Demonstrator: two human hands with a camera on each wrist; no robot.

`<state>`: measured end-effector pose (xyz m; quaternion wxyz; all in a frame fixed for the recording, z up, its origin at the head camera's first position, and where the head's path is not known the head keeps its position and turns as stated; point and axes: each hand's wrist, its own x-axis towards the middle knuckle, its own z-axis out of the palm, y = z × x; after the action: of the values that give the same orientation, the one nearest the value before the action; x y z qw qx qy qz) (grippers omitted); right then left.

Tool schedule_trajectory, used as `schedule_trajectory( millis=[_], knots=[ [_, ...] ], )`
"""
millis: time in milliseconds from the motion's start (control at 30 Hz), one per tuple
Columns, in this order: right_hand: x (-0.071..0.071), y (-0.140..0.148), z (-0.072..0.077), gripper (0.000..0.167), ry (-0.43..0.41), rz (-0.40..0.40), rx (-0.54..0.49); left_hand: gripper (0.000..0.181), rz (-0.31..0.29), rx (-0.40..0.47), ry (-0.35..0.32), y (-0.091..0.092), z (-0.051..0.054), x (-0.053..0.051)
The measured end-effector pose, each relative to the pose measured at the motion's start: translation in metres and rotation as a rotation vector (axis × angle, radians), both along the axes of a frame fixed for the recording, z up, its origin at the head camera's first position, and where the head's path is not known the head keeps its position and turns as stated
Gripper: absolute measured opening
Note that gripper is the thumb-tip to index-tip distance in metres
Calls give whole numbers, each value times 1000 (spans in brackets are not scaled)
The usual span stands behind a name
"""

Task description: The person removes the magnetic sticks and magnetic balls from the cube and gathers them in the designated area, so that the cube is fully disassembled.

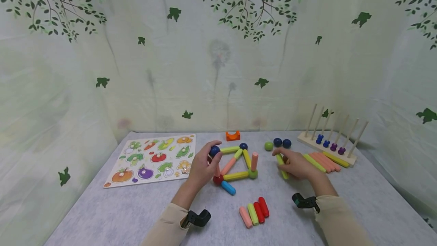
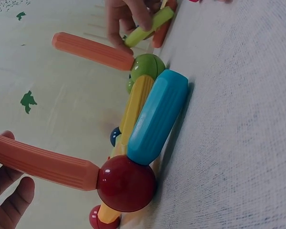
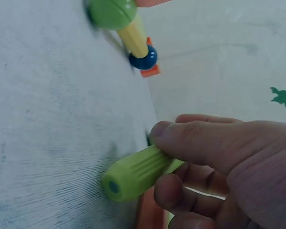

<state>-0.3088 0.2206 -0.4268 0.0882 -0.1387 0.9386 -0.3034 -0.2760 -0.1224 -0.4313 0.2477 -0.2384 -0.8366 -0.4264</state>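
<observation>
My left hand (image 1: pixel 202 165) pinches a dark blue ball (image 1: pixel 214 151) between thumb and fingers. Below it, a salmon rod (image 2: pixel 47 164) rises from the red ball (image 2: pixel 126 183) at the near left corner of a ball-and-rod frame. A blue rod (image 1: pixel 228 187) sticks out from that red ball. Another salmon rod (image 1: pixel 254 161) stands on the green ball (image 1: pixel 252 174) at the near right corner. Yellow rods (image 1: pixel 236 176) form sides, with a salmon and light green diagonal inside. To the right, my right hand (image 1: pixel 296 163) pinches a light green rod (image 3: pixel 136 174), apart from the frame.
Several loose short rods (image 1: pixel 254 211) lie in front. Green and blue balls (image 1: pixel 277 142) sit behind my right hand, near more rods (image 1: pixel 327 161) and a pegged wooden rack (image 1: pixel 351 158). A vegetable picture board (image 1: pixel 150 172) lies left; an orange arch block (image 1: pixel 233 136) is at the back.
</observation>
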Motion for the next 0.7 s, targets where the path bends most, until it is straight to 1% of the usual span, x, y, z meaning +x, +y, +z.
schedule_trajectory(
  millis=[233, 433, 700],
  knots=[
    [-5, -1, -8, 47, 105, -17, 98, 35, -2, 6, -2, 0, 0, 1],
    [-6, -1, -13, 42, 123, -46, 161, 36, 3, 14, -15, 0, 1, 1],
    [-7, -1, -13, 37, 135, -70, 177, 36, 9, 12, -15, 0, 1, 0]
  ],
)
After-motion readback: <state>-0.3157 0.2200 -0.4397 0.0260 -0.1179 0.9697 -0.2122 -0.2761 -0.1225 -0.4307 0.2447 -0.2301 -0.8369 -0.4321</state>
